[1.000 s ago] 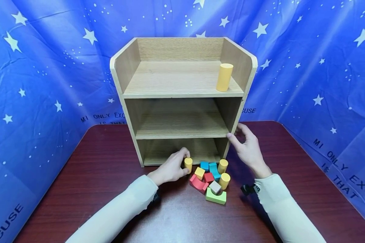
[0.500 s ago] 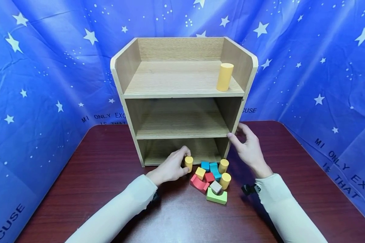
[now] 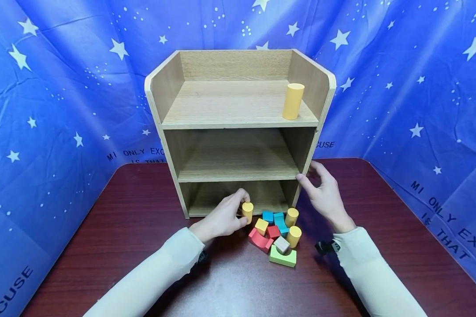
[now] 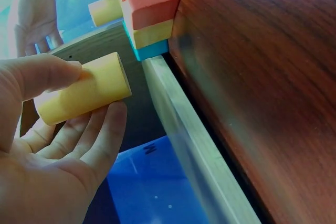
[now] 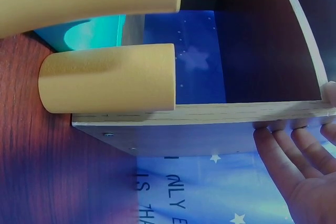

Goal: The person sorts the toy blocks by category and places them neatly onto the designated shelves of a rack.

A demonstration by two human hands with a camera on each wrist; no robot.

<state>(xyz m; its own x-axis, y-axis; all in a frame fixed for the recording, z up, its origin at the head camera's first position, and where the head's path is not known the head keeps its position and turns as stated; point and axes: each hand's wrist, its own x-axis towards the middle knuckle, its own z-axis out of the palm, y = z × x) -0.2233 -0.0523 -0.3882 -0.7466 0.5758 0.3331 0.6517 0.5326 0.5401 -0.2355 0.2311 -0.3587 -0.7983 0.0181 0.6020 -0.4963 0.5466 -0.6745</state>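
Note:
In front of the bottom compartment of a wooden shelf unit [image 3: 238,124], my left hand [image 3: 221,219] pinches a yellow cylinder block [image 3: 247,213] between thumb and fingers. Held upright in the head view, the block [image 4: 86,90] fills the middle of the left wrist view. My right hand [image 3: 324,193] holds the unit's right side panel, thumb at the front edge and fingers against the outer face. In the right wrist view, those fingertips [image 5: 265,135] touch the panel from outside. A taller yellow cylinder [image 3: 293,101] stands on the top shelf at right.
Close to the unit's base lies a cluster of blocks: two yellow cylinders [image 3: 293,236], a red arch [image 3: 259,240], a green arch [image 3: 282,257], a blue arch [image 3: 280,223] and several small cubes [image 3: 267,216]. A blue star-patterned cloth [image 3: 63,88] hangs behind the dark red table [image 3: 135,202].
My left hand has shifted slightly forward and to the right with the yellow cylinder. The right hand keeps its place on the side panel.

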